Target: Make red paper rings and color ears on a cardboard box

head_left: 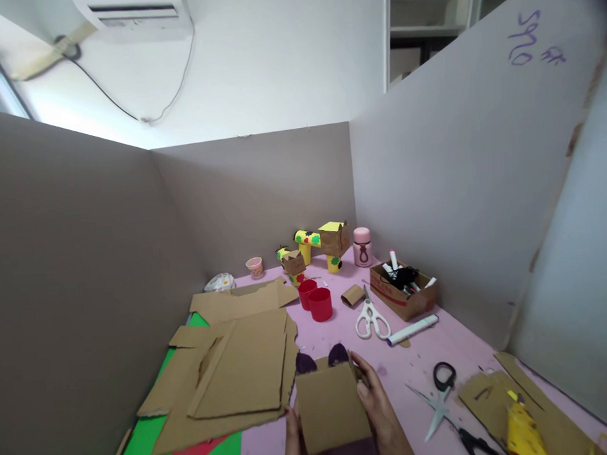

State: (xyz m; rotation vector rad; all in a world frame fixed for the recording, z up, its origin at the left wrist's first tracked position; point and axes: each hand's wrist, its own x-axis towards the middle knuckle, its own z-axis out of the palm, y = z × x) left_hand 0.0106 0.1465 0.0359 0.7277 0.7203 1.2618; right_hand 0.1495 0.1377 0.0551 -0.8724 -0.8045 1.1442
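Between my two hands is a small cardboard box (332,409) with two dark purple rounded ears (338,354) standing up along its far edge. My left hand (293,437) presses on its left side near the bottom of the view. Along the right side, my right hand (379,410) wraps its fingers round the box. Part of the near lower face looks dark purple. Flat cardboard sheets (243,369) lie stacked to the left of the box. Beyond it stand two red paper cups (321,305) and a short cardboard tube (353,295).
White-handled scissors (371,320) and a marker (412,330) lie to the right, before a cardboard box of pens (404,293). Open black-handled scissors (442,402) and a yellow glue bottle (523,429) lie nearer. Yellow spotted animal figures (308,238) and a pink bottle (362,247) stand behind.
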